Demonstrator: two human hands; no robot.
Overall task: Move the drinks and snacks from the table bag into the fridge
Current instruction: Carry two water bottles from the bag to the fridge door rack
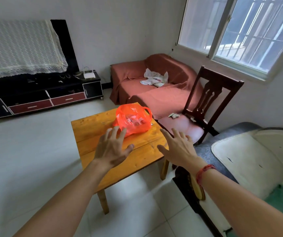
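While the left hand (113,147) and right hand (178,147) are reaching, fingers (115,132) spread and empty, the bag (132,120) is waiting at twelve o'clock on the surface (89,124); gripping its handles is probably coming next.

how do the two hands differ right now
The left hand lines up with the orange bag; the right hand is off to its right, over the table edge. The right wrist wears a red cord bracelet; the left wrist is bare. Both are open, fingers spread, holding nothing.
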